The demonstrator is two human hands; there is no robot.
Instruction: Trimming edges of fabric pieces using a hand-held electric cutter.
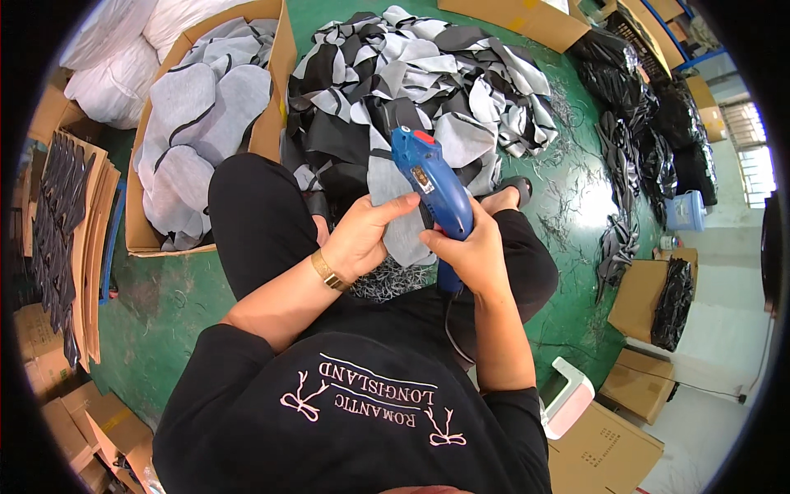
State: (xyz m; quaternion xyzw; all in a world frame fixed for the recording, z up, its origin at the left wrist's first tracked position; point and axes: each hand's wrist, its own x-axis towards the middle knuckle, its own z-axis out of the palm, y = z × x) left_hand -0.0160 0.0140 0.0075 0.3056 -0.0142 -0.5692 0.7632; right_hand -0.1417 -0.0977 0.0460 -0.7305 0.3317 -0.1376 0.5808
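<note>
My right hand (473,251) grips a blue handheld electric tool (432,185) with a red button near its tip, its cord running down past my lap. My left hand (362,235), wearing a gold bracelet, holds a grey fabric piece (395,214) against the tool over my knees. Thin trimmed scraps (387,280) lie on my lap under both hands. I sit on the green floor in black clothes.
A heap of grey, black and white fabric pieces (428,74) lies ahead. A cardboard box of grey pieces (197,123) stands at left, stacked cardboard (74,239) beyond it. Black bags (642,107), more boxes (601,453) and a blue bin (685,212) are at right.
</note>
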